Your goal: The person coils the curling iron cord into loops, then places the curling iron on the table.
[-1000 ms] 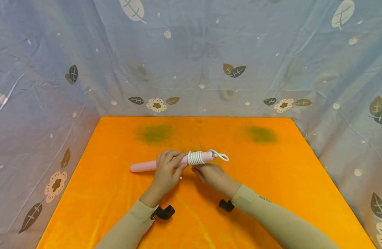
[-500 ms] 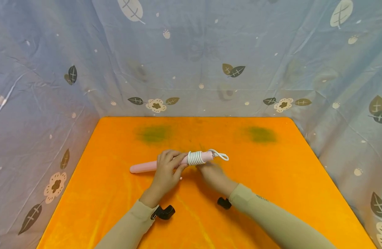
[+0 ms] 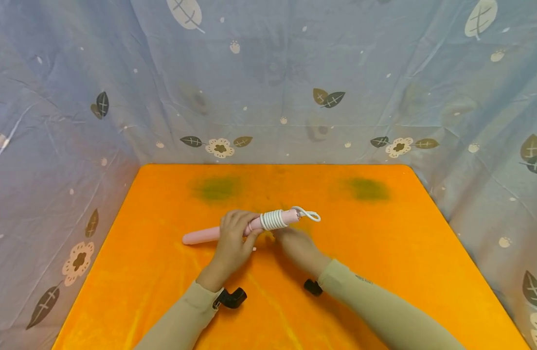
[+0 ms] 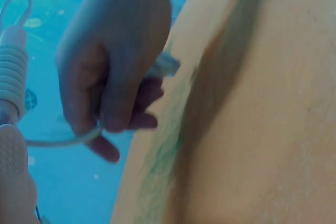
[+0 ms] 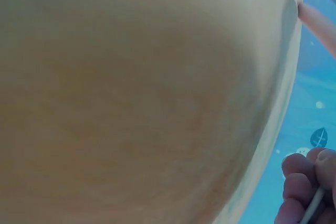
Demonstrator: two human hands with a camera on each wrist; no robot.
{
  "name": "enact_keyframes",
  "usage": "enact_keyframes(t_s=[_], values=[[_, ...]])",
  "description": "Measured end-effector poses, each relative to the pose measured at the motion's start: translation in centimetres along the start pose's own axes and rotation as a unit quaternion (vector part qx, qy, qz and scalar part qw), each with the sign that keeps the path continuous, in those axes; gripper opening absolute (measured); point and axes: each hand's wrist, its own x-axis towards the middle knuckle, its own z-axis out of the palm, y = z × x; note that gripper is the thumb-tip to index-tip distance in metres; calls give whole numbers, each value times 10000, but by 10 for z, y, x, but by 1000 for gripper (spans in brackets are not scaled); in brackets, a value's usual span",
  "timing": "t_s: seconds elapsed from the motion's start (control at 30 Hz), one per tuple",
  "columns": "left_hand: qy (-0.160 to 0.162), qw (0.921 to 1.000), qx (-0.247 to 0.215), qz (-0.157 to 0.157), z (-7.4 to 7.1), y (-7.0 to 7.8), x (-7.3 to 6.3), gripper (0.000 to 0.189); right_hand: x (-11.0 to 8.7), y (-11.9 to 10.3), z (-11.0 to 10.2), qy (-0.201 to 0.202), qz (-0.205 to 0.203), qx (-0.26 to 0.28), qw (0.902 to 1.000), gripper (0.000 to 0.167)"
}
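Observation:
A pink rod-shaped appliance, seemingly a curling iron [image 3: 200, 236], lies slantwise in my left hand [image 3: 234, 240], which grips it around the middle. White cord [image 3: 273, 220] is wound in several turns around its right part, and a small loop [image 3: 312, 215] sticks out of that end. Just below the coil is my right hand [image 3: 301, 248]. In the left wrist view its thumb and fingers pinch the free cord [image 4: 63, 142], with a pale plug [image 4: 167, 64] showing beyond the hand. The right wrist view catches my curled right fingers [image 5: 298, 187] with cord between them.
An orange cloth covers the table [image 3: 163, 291], with two greenish patches near its far edge. Grey-blue patterned curtains [image 3: 268, 87] stand around the back and sides. Black camera mounts [image 3: 232, 298] project from both wrists.
My right hand has swung slightly left below the rod, drawing the cord. The coiled end of the curling iron has shifted a little left and up. My left hand keeps its grip.

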Motion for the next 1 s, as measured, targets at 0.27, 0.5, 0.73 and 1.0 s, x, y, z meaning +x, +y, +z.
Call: enact_keyframes(t_s=[0.27,0.5,0.73,1.0], values=[[-16,9997,251,81,3,-2,3,35,-18,-13,-17,-127,181,1501,9884,23],[-279,9986,441,-14,9,-6,2,34,-23,-22,-40,-310,182,1799,9830,20],[-614,9960,647,28,11,-10,2,32,-19,-23,-71,-629,-180,1409,9879,17],[-1266,9884,795,278,13,-6,-3,26,0,-6,-105,-111,-490,376,9980,16]])
